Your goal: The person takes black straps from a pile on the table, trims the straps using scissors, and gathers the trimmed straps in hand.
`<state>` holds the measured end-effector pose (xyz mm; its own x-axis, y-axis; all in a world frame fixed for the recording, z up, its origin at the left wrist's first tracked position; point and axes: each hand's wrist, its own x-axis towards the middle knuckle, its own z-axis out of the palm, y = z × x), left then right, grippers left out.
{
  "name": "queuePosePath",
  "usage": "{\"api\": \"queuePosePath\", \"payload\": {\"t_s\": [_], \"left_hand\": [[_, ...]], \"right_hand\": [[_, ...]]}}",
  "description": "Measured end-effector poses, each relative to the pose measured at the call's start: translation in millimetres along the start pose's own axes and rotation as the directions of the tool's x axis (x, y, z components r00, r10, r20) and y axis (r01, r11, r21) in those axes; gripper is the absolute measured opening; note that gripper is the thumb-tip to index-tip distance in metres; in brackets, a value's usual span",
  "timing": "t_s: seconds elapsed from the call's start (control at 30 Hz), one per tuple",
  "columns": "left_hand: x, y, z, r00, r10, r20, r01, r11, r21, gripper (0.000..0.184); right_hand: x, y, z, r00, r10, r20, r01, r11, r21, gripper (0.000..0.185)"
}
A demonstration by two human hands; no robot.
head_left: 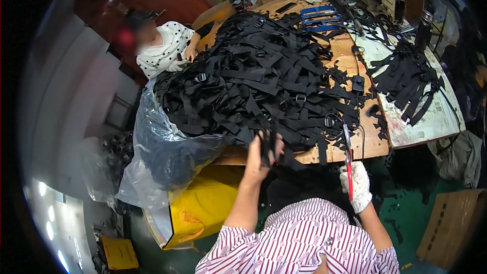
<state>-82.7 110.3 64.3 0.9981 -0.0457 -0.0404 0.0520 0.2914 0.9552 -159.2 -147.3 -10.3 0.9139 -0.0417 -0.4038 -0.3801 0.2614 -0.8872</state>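
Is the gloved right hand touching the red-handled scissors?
Touching. The head view shows the gloved right hand gripping the red-handled scissors by the handles, blades pointing away.

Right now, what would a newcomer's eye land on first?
Most likely the great heap of black straps spread over the wooden table. Next, the red-handled scissors in the gloved right hand, then the large yellow bag below the table's near edge, left of centre.
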Motion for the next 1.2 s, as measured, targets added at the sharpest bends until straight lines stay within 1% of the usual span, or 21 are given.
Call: {"api": "queuePosePath", "payload": {"t_s": [0.03,0.07,0.13,0.17,0.2,0.27,0.33,0.37,0.4,0.47,0.5,0.63,0.7,0.77,0.9,0.97,1.0,1.03,1.1,1.13,1.2], "left_hand": [[8,23,6,0.986,0.164,-0.018,-0.145,0.916,0.373,0.018],[16,49,11,0.961,0.276,0.020,-0.240,0.794,0.559,0.014],[40,79,13,0.926,0.376,-0.031,-0.259,0.692,0.674,0.011],[64,85,-1,0.854,0.507,0.118,-0.411,0.517,0.751,0.011],[86,91,-3,0.814,0.561,0.152,-0.432,0.409,0.804,0.015],[123,98,-2,0.807,0.553,0.205,-0.417,0.289,0.862,0.026],[183,78,-25,0.820,0.535,0.203,-0.252,0.019,0.967,0.030],[208,69,-34,0.859,0.466,0.214,-0.237,-0.011,0.972,0.030],[217,64,-29,0.904,0.396,0.164,-0.148,-0.070,0.987,0.027],[230,58,-25,0.969,0.218,0.116,-0.084,-0.150,0.985,0.024],[230,61,-17,0.991,0.112,0.070,-0.046,-0.208,0.977,0.029],[221,62,-7,0.990,0.121,0.067,-0.036,-0.241,0.970,0.032],[225,60,-14,0.990,0.104,0.099,-0.070,-0.256,0.964,0.032],[228,60,-20,0.986,0.095,0.136,-0.107,-0.269,0.957,0.032],[223,67,-17,0.972,0.216,0.093,-0.058,-0.164,0.985,0.027],[224,67,-29,0.891,0.378,0.251,-0.217,-0.133,0.967,0.024],[219,70,-29,0.827,0.469,0.310,-0.282,-0.131,0.950,0.024],[223,72,-36,0.896,0.400,0.192,-0.266,0.136,0.954,0.017],[221,74,-36,0.838,0.473,0.271,-0.423,0.249,0.871,0.014],[194,85,-8,0.855,0.472,0.216,-0.413,0.367,0.833,0.016],[146,102,39,0.842,0.485,0.234,-0.474,0.460,0.750,0.017]], "right_hand": [[1,1,0,1.000,-0.001,0.004,0.001,1.000,0.001,0.024],[2,2,1,1.000,-0.007,0.005,0.008,1.000,-0.028,0.025],[6,9,-2,1.000,-0.020,0.004,0.021,0.998,-0.054,0.025],[11,17,-7,0.999,-0.030,0.034,0.030,0.999,-0.019,0.025],[14,22,-9,0.997,-0.039,0.063,0.038,0.999,0.017,0.025],[7,12,-4,0.998,-0.003,0.070,-0.005,0.994,0.113,0.024],[7,14,-6,0.993,0.057,0.101,-0.081,0.963,0.258,0.023],[10,20,-8,0.989,0.079,0.121,-0.113,0.944,0.309,0.023],[3,13,-4,0.999,0.004,0.051,-0.010,0.993,0.119,0.023],[-2,8,-1,0.998,-0.070,0.001,0.070,0.997,-0.021,0.024],[-2,8,-3,0.999,-0.047,-0.002,0.047,0.999,0.020,0.025],[5,20,-12,0.996,0.056,0.071,-0.068,0.981,0.180,0.024],[0,11,-6,1.000,-0.028,-0.003,0.028,0.999,0.035,0.023],[0,10,-3,0.999,-0.033,0.001,0.033,0.999,0.011,0.023],[9,24,-11,0.992,0.044,0.114,-0.062,0.987,0.151,0.021],[3,18,-7,0.998,-0.021,0.063,0.021,1.000,0.000,0.021],[4,19,-7,0.998,-0.023,0.060,0.023,1.000,0.002,0.021],[6,21,-9,0.998,-0.004,0.067,-0.001,0.998,0.066,0.021],[4,17,-6,0.997,0.019,0.079,-0.029,0.992,0.126,0.021],[0,10,-1,0.999,-0.003,0.034,0.000,0.995,0.096,0.021],[1,9,1,1.000,-0.010,0.013,0.008,0.994,0.111,0.021]]}}
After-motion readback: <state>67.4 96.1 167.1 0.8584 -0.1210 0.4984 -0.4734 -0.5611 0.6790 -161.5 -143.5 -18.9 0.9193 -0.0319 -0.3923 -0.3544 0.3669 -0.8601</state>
